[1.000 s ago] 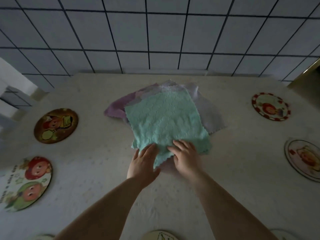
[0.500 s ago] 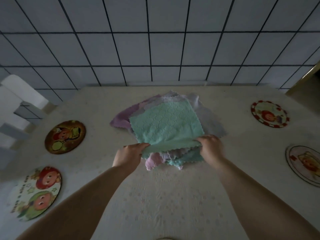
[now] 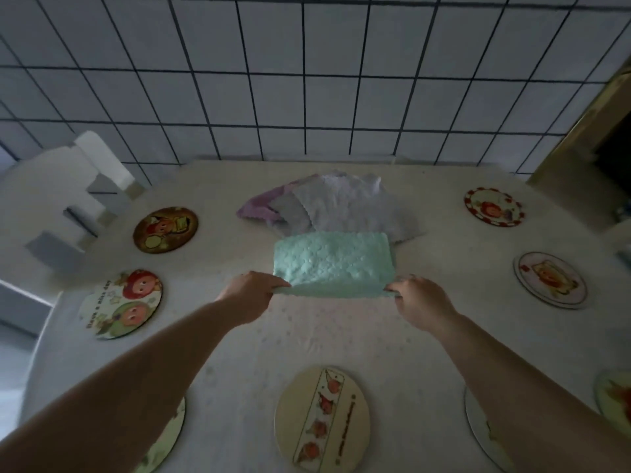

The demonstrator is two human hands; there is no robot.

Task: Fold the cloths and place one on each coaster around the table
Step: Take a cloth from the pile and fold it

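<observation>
A mint green cloth is held stretched above the table middle, doubled over into a wide strip. My left hand pinches its near left corner and my right hand pinches its near right corner. Behind it lies a loose pile of purple and pale lilac cloths. Round picture coasters ring the table: a dark one and a green and red one at left, a red-rimmed one and a pale one at right, an oval one at the near edge.
The table has a pale patterned cover and reaches a white tiled wall. A white chair back stands at the far left. Further coasters are partly hidden under my left forearm and beside my right forearm. A dark doorway is at right.
Both hands gripped the green cloth's near edge, lifted it off the pile and drew it toward me, doubled over. The view tilted back, showing the near coasters.
</observation>
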